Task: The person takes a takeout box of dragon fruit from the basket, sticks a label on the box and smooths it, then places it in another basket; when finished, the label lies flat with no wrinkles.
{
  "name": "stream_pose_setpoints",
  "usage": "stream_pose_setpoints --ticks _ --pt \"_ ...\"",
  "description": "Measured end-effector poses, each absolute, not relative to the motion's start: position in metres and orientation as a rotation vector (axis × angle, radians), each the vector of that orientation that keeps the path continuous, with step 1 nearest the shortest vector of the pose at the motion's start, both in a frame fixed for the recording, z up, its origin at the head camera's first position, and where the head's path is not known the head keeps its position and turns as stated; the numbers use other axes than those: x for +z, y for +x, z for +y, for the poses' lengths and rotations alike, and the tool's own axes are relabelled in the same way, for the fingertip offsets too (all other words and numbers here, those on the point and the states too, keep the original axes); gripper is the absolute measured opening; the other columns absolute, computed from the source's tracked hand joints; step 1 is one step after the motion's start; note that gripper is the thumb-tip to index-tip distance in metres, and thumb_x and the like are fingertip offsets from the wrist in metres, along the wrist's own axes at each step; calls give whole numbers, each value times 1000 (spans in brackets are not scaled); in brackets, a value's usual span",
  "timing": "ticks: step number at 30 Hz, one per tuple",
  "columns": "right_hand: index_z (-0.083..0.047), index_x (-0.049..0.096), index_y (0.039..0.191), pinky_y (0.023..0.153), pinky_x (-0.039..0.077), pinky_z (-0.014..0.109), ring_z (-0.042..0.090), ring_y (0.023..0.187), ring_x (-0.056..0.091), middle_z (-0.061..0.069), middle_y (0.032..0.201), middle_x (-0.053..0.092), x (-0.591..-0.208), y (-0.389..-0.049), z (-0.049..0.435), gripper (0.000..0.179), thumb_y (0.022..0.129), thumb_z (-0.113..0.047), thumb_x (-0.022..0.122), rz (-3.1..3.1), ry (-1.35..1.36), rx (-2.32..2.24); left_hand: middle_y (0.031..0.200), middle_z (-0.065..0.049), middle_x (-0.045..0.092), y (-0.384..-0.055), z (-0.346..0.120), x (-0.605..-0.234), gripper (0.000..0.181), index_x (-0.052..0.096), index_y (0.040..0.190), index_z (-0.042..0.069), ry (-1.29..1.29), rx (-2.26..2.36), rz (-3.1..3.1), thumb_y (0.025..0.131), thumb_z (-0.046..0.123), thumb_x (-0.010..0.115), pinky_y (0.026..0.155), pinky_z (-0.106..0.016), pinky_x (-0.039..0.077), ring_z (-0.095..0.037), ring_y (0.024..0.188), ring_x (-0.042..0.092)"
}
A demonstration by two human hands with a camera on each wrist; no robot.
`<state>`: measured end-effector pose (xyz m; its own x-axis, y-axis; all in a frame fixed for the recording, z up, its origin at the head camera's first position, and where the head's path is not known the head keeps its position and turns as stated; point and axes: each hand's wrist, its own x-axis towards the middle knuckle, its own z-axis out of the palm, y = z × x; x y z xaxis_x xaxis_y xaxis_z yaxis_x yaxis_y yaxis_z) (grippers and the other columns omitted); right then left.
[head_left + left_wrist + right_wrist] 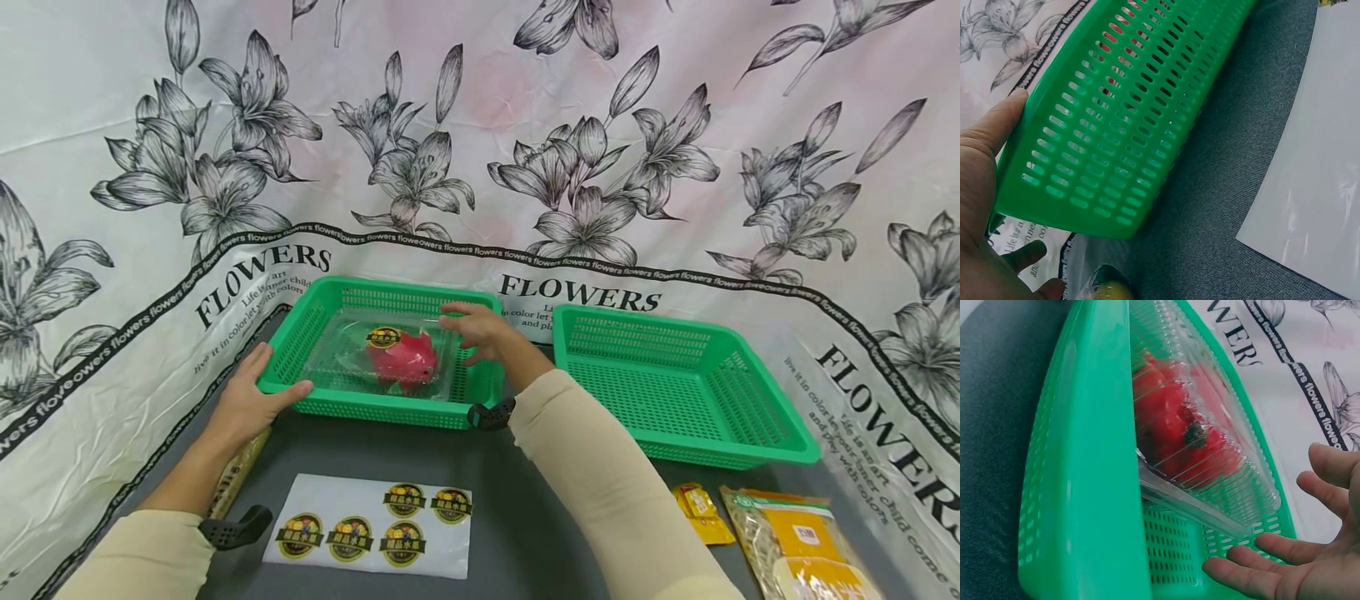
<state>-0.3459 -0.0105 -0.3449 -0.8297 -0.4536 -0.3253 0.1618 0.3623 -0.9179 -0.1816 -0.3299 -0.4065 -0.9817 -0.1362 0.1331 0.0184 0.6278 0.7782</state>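
A clear plastic box [337, 343] lies in the left green basket [390, 412]. Inside it is a pinkish-red dragon fruit [407, 360], its dark end showing in the right wrist view [1195, 434]. A round black-and-gold sticker [383, 337] is on the lid. At the basket's left end is my left hand [249, 406], one digit laid against the rim in the left wrist view and the others spread outside it. Over the basket's right end my right hand [483, 332] is spread and empty, its fingertips close to the box's end.
Another green basket [675, 410] stands on the right. In front lies a white sheet [345, 493] with several round stickers. A yellow packet [703, 515] and a printed bag [806, 542] lie front right; a narrow package [238, 473] is partly under my left arm. Flowered cloth hangs behind.
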Motion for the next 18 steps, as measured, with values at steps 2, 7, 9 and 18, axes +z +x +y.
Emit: stream_pose_setpoints --ticks 2,7,9,18 --pt "-22 42 148 92 40 63 49 132 30 10 149 37 -343 -344 -9 50 101 -27 54 2088 -257 -1502 159 -18 -3 -182 -330 -406 102 3 154 3 99 -1277 -2673 88 47 67 102 -70 11 -48 140 -1" --pt "-22 42 148 92 39 64 50 133 28 11 149 38 -335 -337 -5 50 100 -27 55 2076 -269 -1532 159 -19 -4 -183 -331 -404 102 3 154 2 89 -1266 -2696 88 48 67 101 -71 12 -48 140 -2" --pt "-22 42 148 93 38 65 49 134 27 10 149 37 -330 -333 -3 50 100 -26 55 2067 -277 -1542 159 -19 -5 -183 -331 -401 102 3 154 1 85 -1263 -2701 89 49 66 101 -71 12 -49 139 -2" --pt "-23 42 148 95 37 63 47 134 29 11 150 35 -324 -320 14 48 101 -26 54 2068 -313 -1549 158 -21 -2 -180 -326 -396 103 6 153 -2 103 -1271 -2706 88 49 67 102 -70 12 -50 139 1"
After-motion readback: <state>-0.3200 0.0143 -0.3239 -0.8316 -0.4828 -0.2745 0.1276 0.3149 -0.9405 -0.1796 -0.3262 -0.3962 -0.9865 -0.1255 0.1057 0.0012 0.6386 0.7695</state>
